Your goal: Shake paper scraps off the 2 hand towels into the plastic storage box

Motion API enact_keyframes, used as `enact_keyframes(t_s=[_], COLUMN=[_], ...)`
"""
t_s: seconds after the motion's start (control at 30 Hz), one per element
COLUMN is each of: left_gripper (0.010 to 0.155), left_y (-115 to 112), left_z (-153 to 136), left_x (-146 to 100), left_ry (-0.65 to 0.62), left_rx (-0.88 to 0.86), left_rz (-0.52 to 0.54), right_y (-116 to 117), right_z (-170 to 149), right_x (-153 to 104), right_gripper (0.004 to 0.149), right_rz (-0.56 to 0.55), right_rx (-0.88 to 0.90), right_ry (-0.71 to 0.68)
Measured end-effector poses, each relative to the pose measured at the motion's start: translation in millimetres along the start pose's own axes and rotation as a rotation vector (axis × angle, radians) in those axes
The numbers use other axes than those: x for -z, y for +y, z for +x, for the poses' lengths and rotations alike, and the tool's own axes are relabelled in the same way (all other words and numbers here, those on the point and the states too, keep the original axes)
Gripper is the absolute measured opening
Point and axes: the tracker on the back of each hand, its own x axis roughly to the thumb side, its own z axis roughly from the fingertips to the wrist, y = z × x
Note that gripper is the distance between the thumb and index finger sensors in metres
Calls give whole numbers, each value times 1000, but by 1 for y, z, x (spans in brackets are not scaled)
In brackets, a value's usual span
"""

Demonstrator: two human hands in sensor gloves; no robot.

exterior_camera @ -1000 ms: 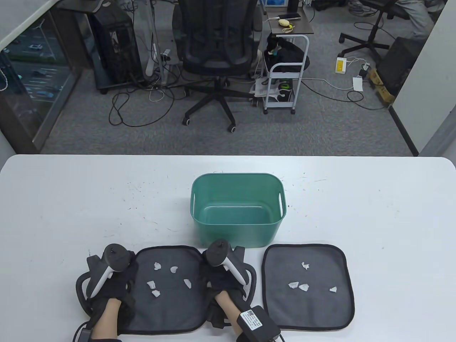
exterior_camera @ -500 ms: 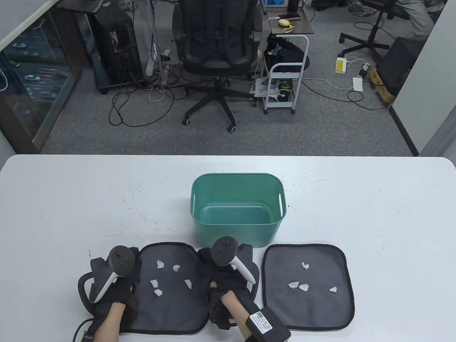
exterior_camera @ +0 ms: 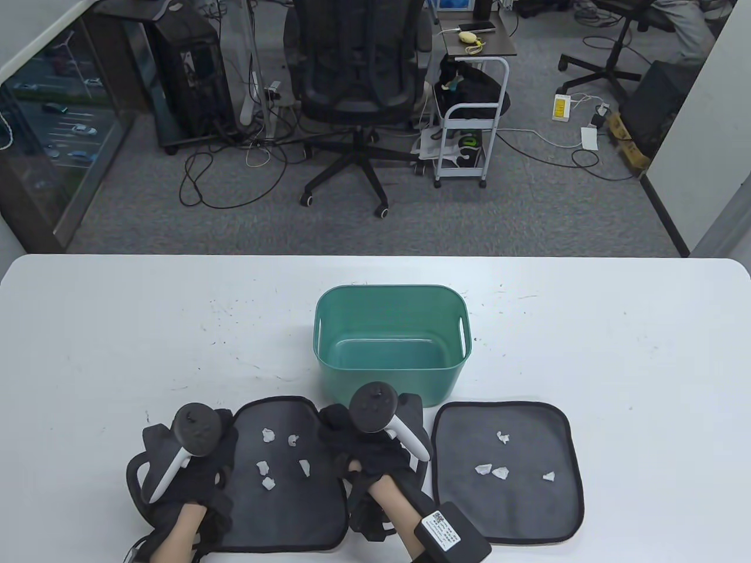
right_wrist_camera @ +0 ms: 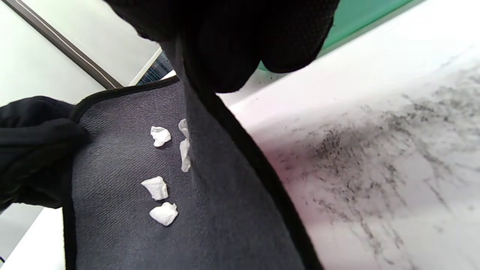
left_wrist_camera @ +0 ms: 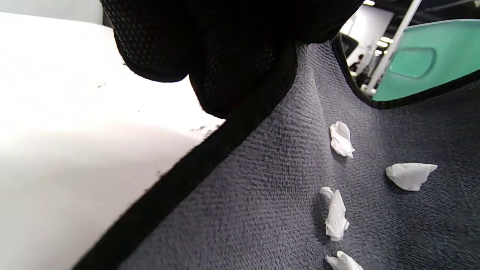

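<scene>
The left grey towel (exterior_camera: 281,487) lies at the table's near edge with several white paper scraps (exterior_camera: 267,469) on it. My left hand (exterior_camera: 226,437) pinches its left edge and my right hand (exterior_camera: 331,422) pinches its right edge. Both edges are raised, so the cloth dips in the middle. In the left wrist view my fingers (left_wrist_camera: 225,56) grip the black hem, with scraps (left_wrist_camera: 341,138) below. In the right wrist view my fingers (right_wrist_camera: 232,45) hold the opposite hem. The right towel (exterior_camera: 504,469) lies flat with several scraps (exterior_camera: 499,472). The green box (exterior_camera: 390,346) stands just behind both towels.
The white table (exterior_camera: 117,352) carries dark specks around the box and beside the right hand (right_wrist_camera: 375,168). Beyond the table's far edge stand an office chair (exterior_camera: 358,88) and a small white cart (exterior_camera: 469,141) on the floor.
Both hands have moved toward each other and slightly forward, drawing the left towel's side edges up and inward. The towel looks narrower and its scraps have slid closer together.
</scene>
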Motion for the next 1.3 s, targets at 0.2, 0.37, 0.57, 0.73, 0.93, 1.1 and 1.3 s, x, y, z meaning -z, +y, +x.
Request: enact_keyframes(t_s=[0.2, 0.37, 0.57, 0.73, 0.93, 1.1, 1.3], left_gripper=[43, 43, 43, 43, 43, 43, 43], left_y=[21, 40, 67, 88, 107, 119, 129], left_z=[17, 34, 57, 82, 118, 147, 174], left_x=[-14, -21, -25, -21, -15, -9, 0], left_ry=[-54, -98, -164, -199, -236, -257, -269], left_rx=[-17, -25, -77, -96, -106, -97, -100], left_rz=[-39, -70, -98, -128, -148, -138, -122], right_y=[-17, -37, -65, -91, -126, -153, -179], right_z=[8, 14, 18, 19, 12, 4, -6], right_x=[-11, -20, -33, -39, -43, -42, -38], right_gripper=[39, 39, 39, 39, 39, 39, 39], right_rz=[29, 28, 56, 43, 6, 7, -34], right_rx=[34, 26, 113, 138, 213, 273, 319], right_ry=[-12, -34, -89, -84, -83, -52, -18])
